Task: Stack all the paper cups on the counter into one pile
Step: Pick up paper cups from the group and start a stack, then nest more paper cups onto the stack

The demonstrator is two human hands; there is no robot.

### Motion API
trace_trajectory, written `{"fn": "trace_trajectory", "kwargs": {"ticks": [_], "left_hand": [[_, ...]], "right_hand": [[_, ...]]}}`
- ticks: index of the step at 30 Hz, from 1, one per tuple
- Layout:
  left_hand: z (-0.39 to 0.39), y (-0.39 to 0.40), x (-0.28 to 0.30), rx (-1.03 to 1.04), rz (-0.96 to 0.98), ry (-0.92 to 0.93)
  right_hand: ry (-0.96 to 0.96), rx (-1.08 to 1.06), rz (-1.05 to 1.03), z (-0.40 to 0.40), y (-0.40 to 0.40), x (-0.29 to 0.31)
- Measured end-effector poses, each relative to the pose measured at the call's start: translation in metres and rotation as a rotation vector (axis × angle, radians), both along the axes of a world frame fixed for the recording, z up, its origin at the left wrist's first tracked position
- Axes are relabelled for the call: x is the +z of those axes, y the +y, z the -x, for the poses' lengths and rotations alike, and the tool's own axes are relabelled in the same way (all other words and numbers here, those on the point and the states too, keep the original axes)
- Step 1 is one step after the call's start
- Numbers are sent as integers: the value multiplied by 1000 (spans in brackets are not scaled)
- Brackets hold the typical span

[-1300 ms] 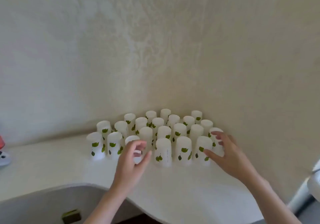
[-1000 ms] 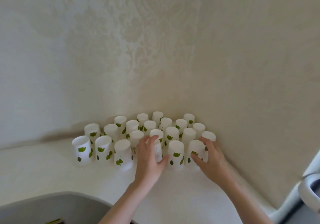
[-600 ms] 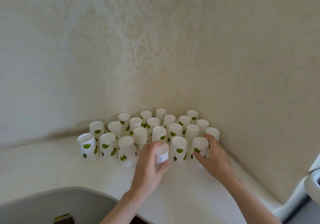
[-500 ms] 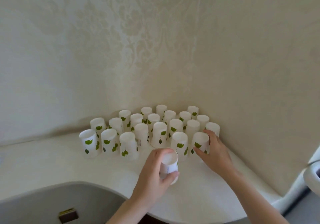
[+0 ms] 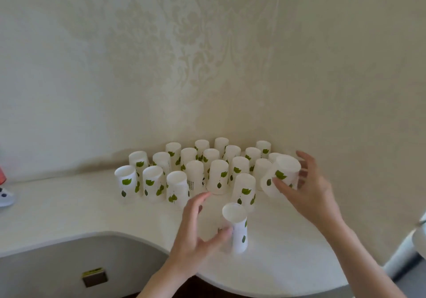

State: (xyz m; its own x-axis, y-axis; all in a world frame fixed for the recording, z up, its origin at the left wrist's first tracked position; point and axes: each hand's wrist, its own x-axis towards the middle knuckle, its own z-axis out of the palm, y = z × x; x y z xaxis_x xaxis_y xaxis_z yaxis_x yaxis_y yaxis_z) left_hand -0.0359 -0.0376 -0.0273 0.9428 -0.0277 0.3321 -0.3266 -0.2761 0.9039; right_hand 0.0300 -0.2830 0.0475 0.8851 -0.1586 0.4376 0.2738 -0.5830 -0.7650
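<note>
On smooth white counter point(image 5: 69, 210): left hand point(image 5: 193, 235) open beside upturned paper cup point(image 5: 237, 228); right hand point(image 5: 306, 189) gripping tilted cup point(image 5: 280, 175).

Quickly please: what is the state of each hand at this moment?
Left hand: open, fingers spread beside the lone cup, thumb at its side.
Right hand: holding a tilted cup, lifted from the group.

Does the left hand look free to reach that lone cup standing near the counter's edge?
Probably yes. The left hand is open right beside the lone cup, its thumb at the cup's side, and nothing lies between them. The right hand is busy holding a tilted cup farther back.
</note>
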Motion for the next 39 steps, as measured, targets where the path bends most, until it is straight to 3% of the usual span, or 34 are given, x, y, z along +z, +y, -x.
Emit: {"fn": "trace_trajectory", "kwargs": {"ticks": [5,11,16,21,24,26,30,39], "left_hand": [[-16,36,4,300,41,-87],[-48,63,-1,483,-216,-120],[-72,54,2,432,-190,22],[-81,45,12,439,-170,15],[-63,38,46,386,52,-80],[-45,25,72,207,195,-107],[-27,-1,71,-51,94,-32],[-27,-18,29,-134,-44,67]], "right_hand": [[37,311,1,32,44,30],[109,363,144,41,68,-10],[153,363,203,45,72,-42],[250,412,141,45,61,-58],[312,367,-56,27,36,-50],[255,216,-110,4,25,-48],[258,94,-15,-34,38,-50],[281,123,-26,-48,60,-56]]}}
